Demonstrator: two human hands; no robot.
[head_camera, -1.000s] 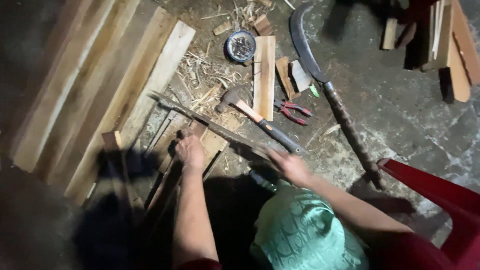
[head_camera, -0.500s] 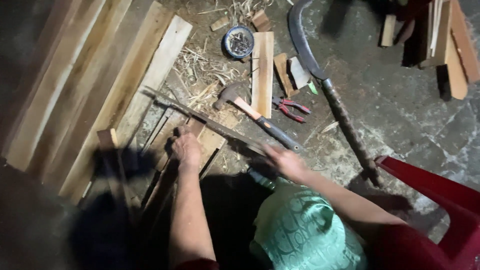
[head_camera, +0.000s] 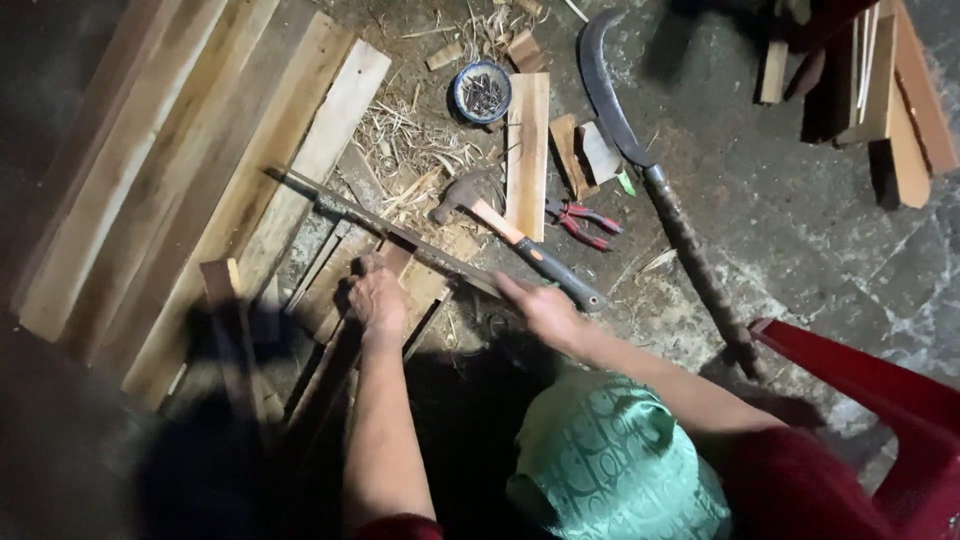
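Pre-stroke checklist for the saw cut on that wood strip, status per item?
1. Right hand on the saw handle: ok.
2. Left hand pressing down the wood strip: ok.
3. Left fingers away from the blade: cannot tell, they sit close beside it.
4. Blade lying across the strip: ok.
5. Hammer out of the stroke path: not ok, its handle lies just beside the right hand.
6. Lighting on the cut: not ok, dim and shadowed.

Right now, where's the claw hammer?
Head view, centre: the claw hammer lies on the ground just beyond the right hand, its head by the wood shavings, with the red pliers to its right.
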